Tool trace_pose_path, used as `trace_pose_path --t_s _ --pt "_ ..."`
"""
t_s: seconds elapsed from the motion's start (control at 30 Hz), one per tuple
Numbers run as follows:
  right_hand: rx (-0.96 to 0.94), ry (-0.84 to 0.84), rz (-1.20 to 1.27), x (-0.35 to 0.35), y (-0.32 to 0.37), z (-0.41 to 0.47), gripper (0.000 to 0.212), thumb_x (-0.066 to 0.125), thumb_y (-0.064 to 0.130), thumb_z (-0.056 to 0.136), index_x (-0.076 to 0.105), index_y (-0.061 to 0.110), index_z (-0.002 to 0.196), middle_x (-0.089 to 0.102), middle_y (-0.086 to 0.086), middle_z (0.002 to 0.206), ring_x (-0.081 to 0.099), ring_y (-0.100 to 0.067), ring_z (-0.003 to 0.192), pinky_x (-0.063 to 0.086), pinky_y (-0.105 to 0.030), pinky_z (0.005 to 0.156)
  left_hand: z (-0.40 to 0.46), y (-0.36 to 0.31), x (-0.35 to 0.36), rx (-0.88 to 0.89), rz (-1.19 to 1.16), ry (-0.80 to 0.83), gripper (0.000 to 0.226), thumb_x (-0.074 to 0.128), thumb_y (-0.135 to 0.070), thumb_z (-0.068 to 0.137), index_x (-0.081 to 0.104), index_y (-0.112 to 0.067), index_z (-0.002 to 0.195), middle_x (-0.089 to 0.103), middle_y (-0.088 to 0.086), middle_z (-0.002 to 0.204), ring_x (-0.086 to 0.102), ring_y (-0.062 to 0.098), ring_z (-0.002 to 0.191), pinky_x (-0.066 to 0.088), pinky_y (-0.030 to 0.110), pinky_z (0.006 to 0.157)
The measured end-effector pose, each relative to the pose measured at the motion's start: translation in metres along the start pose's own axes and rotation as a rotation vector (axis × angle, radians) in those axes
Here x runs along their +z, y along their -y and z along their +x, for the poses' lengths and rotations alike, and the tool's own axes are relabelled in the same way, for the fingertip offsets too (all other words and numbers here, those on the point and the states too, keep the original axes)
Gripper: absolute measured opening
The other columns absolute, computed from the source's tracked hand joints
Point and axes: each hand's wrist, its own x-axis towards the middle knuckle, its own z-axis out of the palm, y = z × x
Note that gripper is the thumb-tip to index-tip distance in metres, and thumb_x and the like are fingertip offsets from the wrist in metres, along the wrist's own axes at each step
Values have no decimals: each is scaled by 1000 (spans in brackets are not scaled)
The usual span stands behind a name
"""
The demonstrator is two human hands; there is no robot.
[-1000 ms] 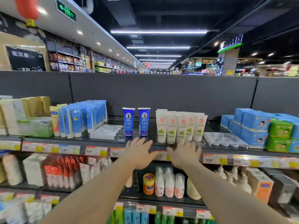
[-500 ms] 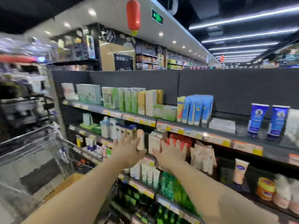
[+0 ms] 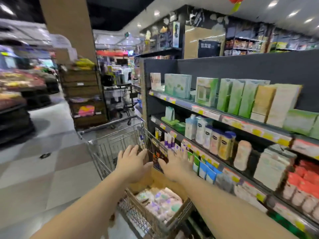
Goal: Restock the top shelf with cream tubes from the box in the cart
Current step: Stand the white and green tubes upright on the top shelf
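A wire shopping cart (image 3: 110, 149) stands on the aisle floor beside the shelf unit. Inside it sits an open cardboard box (image 3: 165, 183) filled with pale cream tubes (image 3: 160, 202). My left hand (image 3: 133, 163) and my right hand (image 3: 176, 164) are stretched out side by side above the cart, beyond the box, fingers straight and spread, holding nothing. The top shelf (image 3: 207, 112) runs along the right and here carries green and cream cartons; its section with standing tubes is out of frame.
Lower shelves (image 3: 241, 171) on the right hold bottles, pouches and red packs. A second cart (image 3: 124, 99) stands further down the aisle. Wooden crates (image 3: 82, 94) and a pillar (image 3: 69, 23) are behind the cart, produce stands at the far left.
My view has swung left from the shelf front to the cart. Both hands have come away from the shelf edge and now hover over the cart with the box.
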Motion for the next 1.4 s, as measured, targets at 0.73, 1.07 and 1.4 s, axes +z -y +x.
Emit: trace_pose_path --t_s 0.73,1.07,1.4 --pt "256 101 93 136 13 311 61 37 61 94 40 24 143 34 -8 153 24 -30 143 23 -44 115 346 100 194 161 -77 295 66 37 -60 95 23 -30 151 23 3 160 15 27 148 14 47 119" --pt "586 357 201 277 5 331 54 43 53 96 40 23 141 39 -5 146 30 -28 136 33 -41 107 386 137 361 378 -95 721 77 58 -48 90 23 -20 152 34 6 153 35 27 137 29 34 111" --pt "659 496 286 410 -12 326 58 43 50 96 33 28 148 34 1 153 25 -24 141 30 -39 112 359 136 517 213 -138 1002 56 66 -41 83 44 -23 131 58 5 122 58 25 109 50 38 90"
